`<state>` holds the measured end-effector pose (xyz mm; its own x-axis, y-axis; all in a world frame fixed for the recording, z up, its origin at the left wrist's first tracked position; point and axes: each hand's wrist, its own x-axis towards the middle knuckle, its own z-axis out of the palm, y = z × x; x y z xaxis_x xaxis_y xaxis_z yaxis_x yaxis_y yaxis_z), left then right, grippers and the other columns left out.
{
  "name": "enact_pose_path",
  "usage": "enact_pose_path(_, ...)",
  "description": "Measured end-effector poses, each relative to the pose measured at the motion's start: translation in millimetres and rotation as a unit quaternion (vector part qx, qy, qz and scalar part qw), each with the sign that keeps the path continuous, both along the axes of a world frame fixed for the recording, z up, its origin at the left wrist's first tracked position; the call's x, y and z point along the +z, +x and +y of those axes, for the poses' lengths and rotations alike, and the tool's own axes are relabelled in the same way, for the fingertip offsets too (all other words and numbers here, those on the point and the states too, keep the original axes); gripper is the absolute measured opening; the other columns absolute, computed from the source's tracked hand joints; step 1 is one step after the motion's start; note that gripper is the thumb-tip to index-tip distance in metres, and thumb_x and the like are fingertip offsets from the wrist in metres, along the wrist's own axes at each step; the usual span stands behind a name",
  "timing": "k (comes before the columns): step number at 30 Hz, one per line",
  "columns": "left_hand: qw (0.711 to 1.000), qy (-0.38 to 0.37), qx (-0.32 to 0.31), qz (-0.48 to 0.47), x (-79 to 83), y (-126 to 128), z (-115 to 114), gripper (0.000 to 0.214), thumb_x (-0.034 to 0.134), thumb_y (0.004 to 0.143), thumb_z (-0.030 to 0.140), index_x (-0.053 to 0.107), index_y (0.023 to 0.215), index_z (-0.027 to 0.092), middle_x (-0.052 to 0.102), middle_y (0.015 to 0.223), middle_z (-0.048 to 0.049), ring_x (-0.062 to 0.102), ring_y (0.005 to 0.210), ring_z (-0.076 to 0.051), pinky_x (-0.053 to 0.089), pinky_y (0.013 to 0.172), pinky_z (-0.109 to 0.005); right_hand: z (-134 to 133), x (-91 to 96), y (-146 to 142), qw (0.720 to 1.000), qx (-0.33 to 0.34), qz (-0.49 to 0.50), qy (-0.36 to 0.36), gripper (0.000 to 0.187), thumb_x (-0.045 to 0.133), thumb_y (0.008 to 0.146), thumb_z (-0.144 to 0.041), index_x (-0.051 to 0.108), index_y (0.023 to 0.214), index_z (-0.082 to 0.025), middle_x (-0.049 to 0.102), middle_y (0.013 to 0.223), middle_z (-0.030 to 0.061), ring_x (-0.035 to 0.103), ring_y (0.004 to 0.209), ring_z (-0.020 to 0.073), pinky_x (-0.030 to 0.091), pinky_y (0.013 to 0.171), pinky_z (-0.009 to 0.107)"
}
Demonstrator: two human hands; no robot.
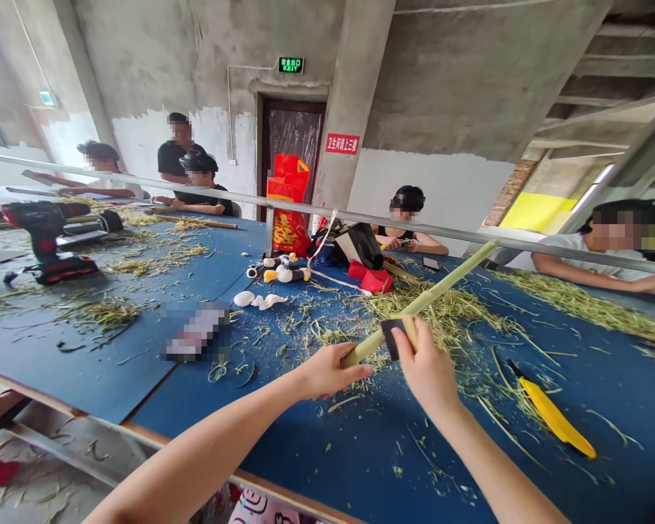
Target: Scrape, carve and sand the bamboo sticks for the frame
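Left hand (332, 371): fingers closed around the lower end of a green bamboo stalk (442, 291), with no gap visible.
Right hand (426, 367): fingers pinching a dark pad (393, 338) against the stalk, with the far side of the grip hidden.
Stalk position: slanted above the blue bench (605, 407), far tip appearing to reach a metal rail (469, 251).
Nearby: heaped shavings (442, 313); a yellow-handled knife (551, 415) lying on the bench, right of the right hand.
Slip risk: a smooth, possibly damp stalk skin, letting the pad skid toward the left knuckles.
Knock risk: the long stalk swinging into the rail.
Knife risk: a dark tip half lost among shavings, able to nick a lowered forearm.
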<state>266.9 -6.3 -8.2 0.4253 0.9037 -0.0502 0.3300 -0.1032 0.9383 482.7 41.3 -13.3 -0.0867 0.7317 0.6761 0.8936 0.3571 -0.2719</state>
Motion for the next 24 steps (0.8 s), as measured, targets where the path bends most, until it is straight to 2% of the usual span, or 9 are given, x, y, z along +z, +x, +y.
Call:
enact_pose_path(4, 0.999, -0.033, 0.023, -0.017, -1.3, -2, 1, 0.062, 0.052, 0.078, 0.077, 0.054, 0.102, 0.019, 0.055, 0.068, 0.0019, 0.042, 0.039, -0.008, 0.03, 0.033, -0.02, -7, -10.8, -13, 0.985, 0.158, -0.042, -0.058, 0.056, 0.045, 0.097, -0.051, 0.045, 0.144, -0.022, 0.076, 0.088, 0.0092, 0.069, 0.055, 0.0228, 0.048, 0.047, 0.029)
enact_pose_path(5, 0.999, -0.038, 0.024, -0.024, -1.4, -3, 2, 0.063, 0.053, 0.076, 0.078, 0.054, 0.101, 0.019, 0.055, 0.068, 0.002, 0.042, 0.039, -0.008, 0.03, 0.033, -0.02, -4, -9.7, -10, 0.984, 0.163, -0.03, -0.064, 0.055, 0.046, 0.096, -0.051, 0.047, 0.144, -0.024, 0.076, 0.086, 0.0079, 0.068, 0.053, 0.0217, 0.049, 0.047, 0.029)
enact_pose_path(10, 0.997, -0.054, 0.017, -0.047, 0.0, -6, 3, 0.065, 0.063, 0.069, 0.077, 0.055, 0.097, 0.02, 0.051, 0.062, 0.0054, 0.04, 0.039, -0.007, 0.03, 0.034, -0.021, 14, 1.6, 11, 0.981, 0.09, 0.14, -0.096, 0.051, 0.052, 0.092, -0.052, 0.06, 0.134, -0.024, 0.076, 0.081, 0.006, 0.057, 0.035, 0.0156, 0.049, 0.04, 0.028)
enact_pose_path(12, 0.996, -0.064, 0.026, -0.062, -0.3, -6, 4, 0.065, 0.064, 0.068, 0.076, 0.055, 0.098, 0.02, 0.05, 0.06, 0.0064, 0.04, 0.039, -0.006, 0.029, 0.034, -0.02, 10, -0.9, 7, 0.974, 0.135, 0.133, -0.123, 0.046, 0.051, 0.093, -0.05, 0.064, 0.13, -0.025, 0.077, 0.086, 0.0059, 0.061, 0.041, 0.0159, 0.051, 0.044, 0.027)
enact_pose_path(15, 0.991, -0.089, 0.046, -0.092, -0.5, -6, 5, 0.065, 0.066, 0.068, 0.075, 0.054, 0.1, 0.02, 0.048, 0.059, 0.008, 0.039, 0.039, -0.006, 0.029, 0.035, -0.019, 2, -7.8, -4, 0.953, 0.254, 0.047, -0.155, 0.04, 0.049, 0.095, -0.045, 0.065, 0.128, -0.03, 0.077, 0.099, 0.0038, 0.072, 0.065, 0.0186, 0.056, 0.06, 0.026)
enact_pose_path(16, 0.989, -0.097, 0.046, -0.097, -0.1, -7, 5, 0.065, 0.066, 0.068, 0.075, 0.054, 0.101, 0.02, 0.047, 0.059, 0.0083, 0.039, 0.04, -0.005, 0.03, 0.035, -0.018, 3, -9.0, -4, 0.953, 0.261, 0.037, -0.15, 0.039, 0.048, 0.096, -0.044, 0.065, 0.128, -0.031, 0.077, 0.102, 0.0033, 0.074, 0.073, 0.0195, 0.056, 0.064, 0.026)
enact_pose_path(18, 0.989, -0.107, 0.036, -0.099, 1.4, -8, 5, 0.065, 0.068, 0.067, 0.074, 0.053, 0.1, 0.02, 0.047, 0.06, 0.0086, 0.039, 0.04, -0.005, 0.03, 0.036, -0.018, 10, -8.9, 0, 0.968, 0.214, 0.062, -0.119, 0.041, 0.048, 0.095, -0.044, 0.064, 0.129, -0.029, 0.077, 0.101, 0.0043, 0.074, 0.079, 0.0214, 0.057, 0.065, 0.027)
enact_pose_path(21, 0.99, -0.11, 0.022, -0.087, 4.3, -9, 4, 0.065, 0.07, 0.065, 0.073, 0.052, 0.098, 0.02, 0.046, 0.059, 0.009, 0.038, 0.039, -0.005, 0.03, 0.035, -0.018, 17, -6.5, 8, 0.98, 0.14, 0.112, -0.091, 0.045, 0.049, 0.093, -0.044, 0.064, 0.13, -0.024, 0.077, 0.087, 0.0052, 0.073, 0.07, 0.0229, 0.056, 0.058, 0.03)
enact_pose_path(24, 0.989, -0.105, 0.027, -0.1, 7.2, -10, 4, 0.064, 0.07, 0.067, 0.071, 0.05, 0.1, 0.02, 0.045, 0.058, 0.0096, 0.037, 0.04, -0.005, 0.029, 0.035, -0.018, 4, -4.9, 1, 0.967, 0.211, 0.069, -0.122, 0.04, 0.048, 0.095, -0.044, 0.065, 0.128, -0.029, 0.077, 0.09, 0.0029, 0.073, 0.069, 0.0216, 0.056, 0.06, 0.029)
